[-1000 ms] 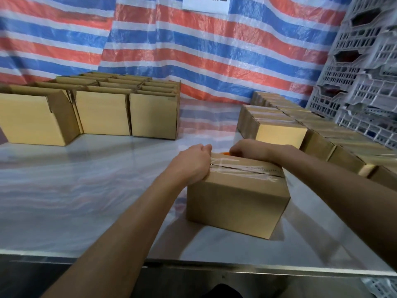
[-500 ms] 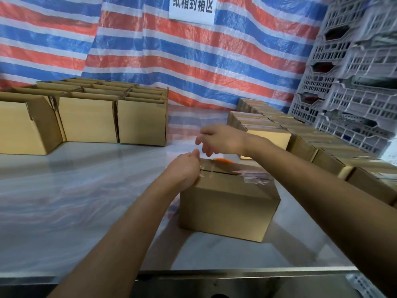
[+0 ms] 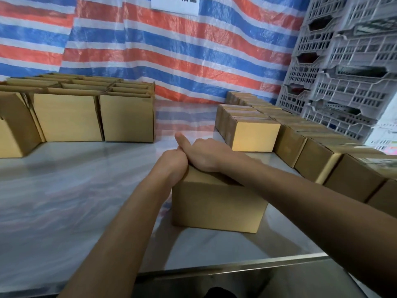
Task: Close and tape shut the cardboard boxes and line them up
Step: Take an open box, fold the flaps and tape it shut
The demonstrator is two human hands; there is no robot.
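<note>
A glossy pale table [image 3: 64,201] with a metal front edge fills the lower view. Behind it hangs a tarp [image 3: 214,67] striped red, blue and white, with a white sign [image 3: 174,4] cut off at the top. On the far left of the table stand open cardboard boxes [image 3: 68,119] packed side by side with their flaps up, and their insides cannot be seen. On the right, closed boxes [image 3: 255,136] run in touching rows toward the near right edge. Behind those rise stacked grey lattice crates [image 3: 343,82], whose contents are too dark to make out. In the middle, near the front edge, sits one plain brown box [image 3: 217,205], closed on top and turned slightly askew. The left hand [image 3: 171,163] is bunched in a fist against its top left edge, and whether it pinches anything cannot be told. The right hand [image 3: 204,154] lies palm down on the box top, touching the left hand. Its thumb is stretched out and its fingers are hidden.
</note>
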